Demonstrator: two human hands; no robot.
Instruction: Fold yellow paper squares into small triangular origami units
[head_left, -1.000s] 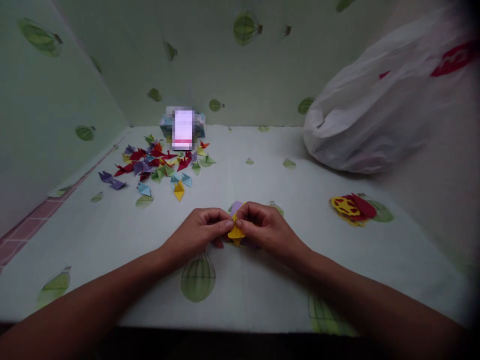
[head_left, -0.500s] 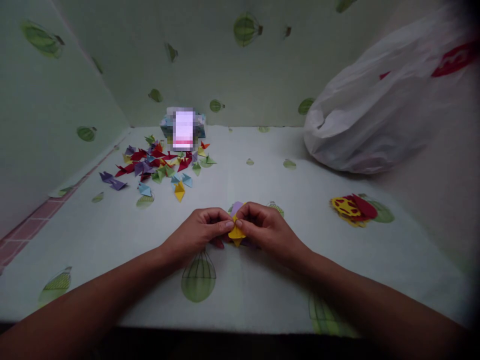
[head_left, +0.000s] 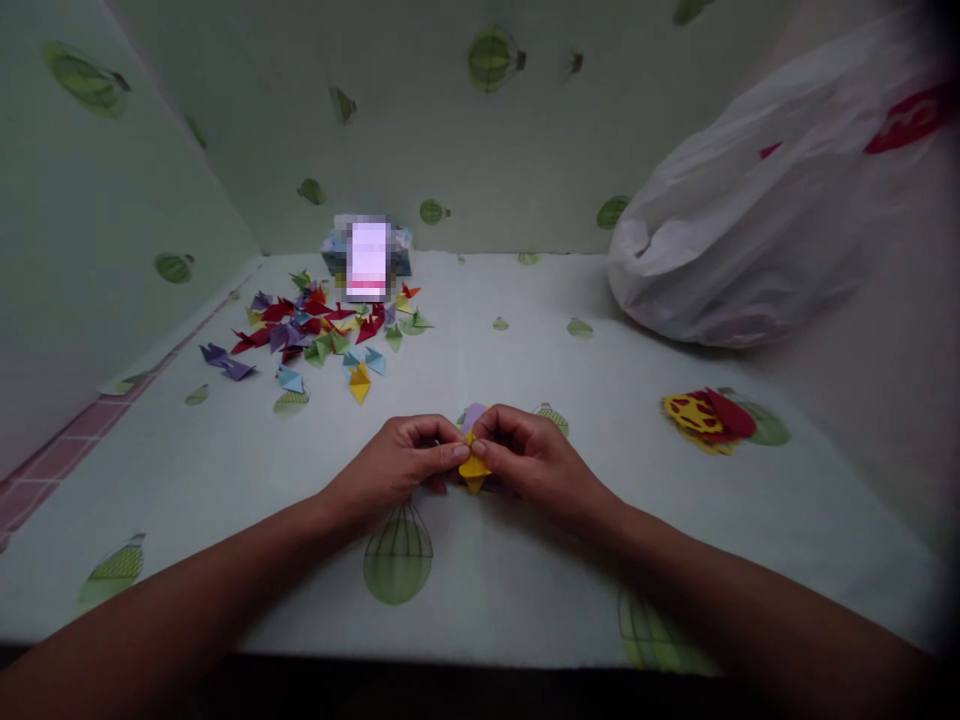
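Observation:
Between both my hands is a small folded piece of yellow paper [head_left: 474, 474], its pointed lower end showing below the thumbs. My left hand [head_left: 409, 455] pinches its left side with thumb and forefinger. From the right, my right hand [head_left: 529, 455] pinches it the same way, the fingertips of both hands almost meeting. Just behind and under the hands lies some purple paper [head_left: 472, 416], mostly covered. Bits of dark red paper [head_left: 435, 484] peek out beneath my left fingers. Folds at the top of the yellow piece are hidden by the fingers.
At the left rear lies a pile of colourful folded paper cranes [head_left: 300, 325], beside a blurred box with a bright screen [head_left: 367, 258]. Red and yellow paper cut-outs [head_left: 701, 418] lie on the right. A white plastic bag [head_left: 720, 240] stands at the back right on the balloon-patterned cloth [head_left: 525, 600].
Both hands stay almost in place, still pinching the yellow paper. My fingertips have shifted very slightly and the yellow paper looks a little narrower.

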